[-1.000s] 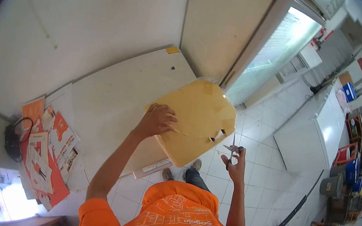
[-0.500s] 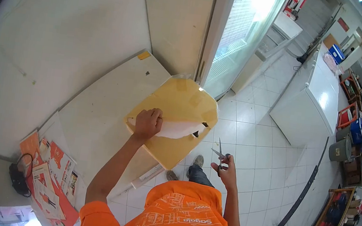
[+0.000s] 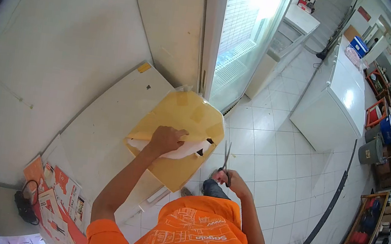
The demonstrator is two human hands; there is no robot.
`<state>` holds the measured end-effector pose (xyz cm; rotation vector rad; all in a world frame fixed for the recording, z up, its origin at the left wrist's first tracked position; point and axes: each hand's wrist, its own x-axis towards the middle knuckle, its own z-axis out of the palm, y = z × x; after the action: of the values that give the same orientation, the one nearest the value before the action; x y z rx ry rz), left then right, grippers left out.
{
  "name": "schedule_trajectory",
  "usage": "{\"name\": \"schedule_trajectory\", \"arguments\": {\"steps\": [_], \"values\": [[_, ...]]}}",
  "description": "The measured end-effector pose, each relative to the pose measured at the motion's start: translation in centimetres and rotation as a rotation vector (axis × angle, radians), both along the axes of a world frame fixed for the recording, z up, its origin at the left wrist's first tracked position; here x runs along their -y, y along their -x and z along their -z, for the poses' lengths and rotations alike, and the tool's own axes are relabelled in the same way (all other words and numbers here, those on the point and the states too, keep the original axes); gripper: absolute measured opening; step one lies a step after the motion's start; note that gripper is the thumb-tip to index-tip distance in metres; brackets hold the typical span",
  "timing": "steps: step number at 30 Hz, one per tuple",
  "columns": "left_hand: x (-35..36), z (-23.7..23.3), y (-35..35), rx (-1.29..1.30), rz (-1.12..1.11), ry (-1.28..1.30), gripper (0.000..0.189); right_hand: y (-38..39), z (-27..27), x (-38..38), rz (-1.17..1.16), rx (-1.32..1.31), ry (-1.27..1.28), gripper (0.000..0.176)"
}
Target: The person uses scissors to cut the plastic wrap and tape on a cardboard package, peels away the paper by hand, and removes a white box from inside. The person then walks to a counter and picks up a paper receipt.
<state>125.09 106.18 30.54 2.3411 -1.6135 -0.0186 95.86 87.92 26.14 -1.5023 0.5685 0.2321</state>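
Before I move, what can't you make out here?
All in the head view:
What fills the package: mostly hidden by the yellow wrapping and left hand.
Exact finger placement in the scissors handles: obscured by the right hand.
Fine print on the orange papers: too small to read.

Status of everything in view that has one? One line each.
package: slit open, white showing inside
scissors: blades nearly closed, held in right hand
left hand: on the package, exact grip unclear
chest freezer: lid shut
glass-door fridge: lit inside
papers: lying overlapped
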Motion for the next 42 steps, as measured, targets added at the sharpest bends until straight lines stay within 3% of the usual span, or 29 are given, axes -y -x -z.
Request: {"name": "schedule_trajectory", "arguments": {"steps": [1, 4, 11, 17, 19, 21, 25, 26, 27, 29, 30, 31, 33, 34, 36, 40, 42], "values": [[0.0, 0.4, -0.4, 0.000, 0.004, -0.005, 0.034, -0.1, 0.8, -0.1, 0.004, 0.000, -0.005, 0.058], [0.2, 1.1, -0.8, 0.019, 0.004, -0.033, 0.027, -1.0, 2.1, -1.4, -0.046, 0.147, -0.350, 0.077], [-0.1, 1.0, -0.8, -0.102, -0.025, 0.089, 0.026, -4.5, 1.5, -1.5, -0.151, 0.090, -0.508, 0.078], [-0.1, 0.4, -0.5, -0.137, -0.010, 0.171, 0.025, -5.4, 3.5, -1.7, -0.054, 0.133, -0.708, 0.082], [-0.1, -0.8, -0.5, -0.148, -0.038, 0.165, 0.023, -5.6, 4.3, -1.8, 0.062, 0.171, -0.877, 0.082], [-0.2, -2.7, -0.7, -0.261, -0.195, 0.243, 0.018, -5.7, 4.7, -1.6, 0.148, 0.161, -0.899, 0.082], [0.0, -3.5, -0.8, -0.311, -0.172, 0.225, 0.014, -6.3, 4.2, 2.1, 0.337, 0.175, -0.855, 0.081], [0.2, -3.3, -0.7, -0.248, -0.170, 0.226, 0.014, -6.0, 4.5, 3.5, 0.318, 0.300, -0.915, 0.068], [0.5, -3.2, -0.6, -0.185, -0.166, 0.226, 0.014, -6.2, 3.6, 4.1, 0.318, 0.303, -0.916, 0.068], [1.1, -3.7, -0.4, -0.135, -0.206, 0.289, 0.015, -6.7, 0.9, 4.9, 0.398, 0.280, -0.383, 0.053], [1.5, -4.0, -0.5, -0.086, -0.245, 0.356, 0.015, -7.2, 0.3, 5.1, 0.365, 0.147, -0.149, 0.038], [1.7, -3.9, -1.0, -0.085, -0.239, 0.356, 0.015, -7.8, -0.5, 4.7, 0.370, 0.150, -0.149, 0.038], [2.2, -3.1, -2.5, 0.036, -0.339, 0.509, 0.019, -9.4, -1.9, 3.4, 0.437, 0.419, 0.749, 0.049], [2.5, -2.9, -3.2, 0.039, -0.338, 0.513, 0.019, -10.2, -2.2, 3.4, 0.387, 0.460, 0.804, 0.066], [2.9, -2.6, -4.9, 0.000, -0.499, 0.268, 0.022, -11.5, -2.2, 3.0, 0.401, 0.484, 0.801, 0.065], [3.9, -1.7, -10.6, 0.048, -0.494, 0.257, 0.024, -11.9, -2.7, 3.1, 0.408, 0.441, 0.667, 0.065], [4.5, -1.5, -12.8, 0.036, -0.366, 0.331, 0.021, -10.8, -2.3, 3.7, 0.418, 0.407, 0.648, 0.064]]}}
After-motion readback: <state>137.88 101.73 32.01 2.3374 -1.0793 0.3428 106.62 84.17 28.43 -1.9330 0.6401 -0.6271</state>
